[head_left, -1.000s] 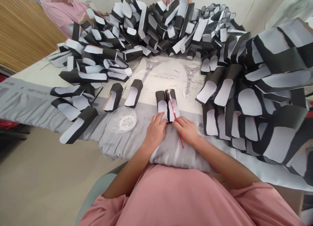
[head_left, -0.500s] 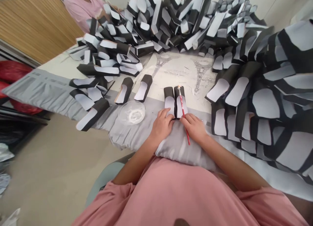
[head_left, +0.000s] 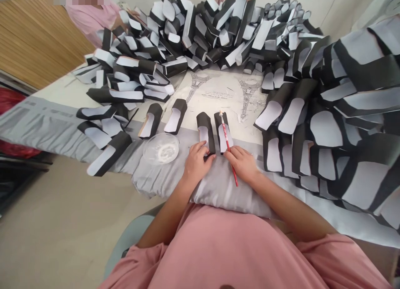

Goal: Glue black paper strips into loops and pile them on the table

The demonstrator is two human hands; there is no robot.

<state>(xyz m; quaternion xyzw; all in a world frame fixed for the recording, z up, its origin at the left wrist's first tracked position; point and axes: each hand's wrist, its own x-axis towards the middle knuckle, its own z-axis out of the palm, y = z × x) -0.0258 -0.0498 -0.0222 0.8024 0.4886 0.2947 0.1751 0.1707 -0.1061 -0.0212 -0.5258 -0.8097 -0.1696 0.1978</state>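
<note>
Apart now, black paper pieces [head_left: 203, 123], clear dish [head_left: 151, 149], white paste [head_left: 164, 154]

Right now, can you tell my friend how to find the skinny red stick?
Find the big sheet printed with two Eiffel Towers in the middle of the table. Just below it, a person's right hand touches a black-and-white folded paper piece. Lying along that piece is the thin red stick with a pale tip, one bright red line among all the black and white paper.

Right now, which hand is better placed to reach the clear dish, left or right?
Probably the left hand: it lies nearer the clear dish and has no red stick under it, unlike the right hand.
</note>
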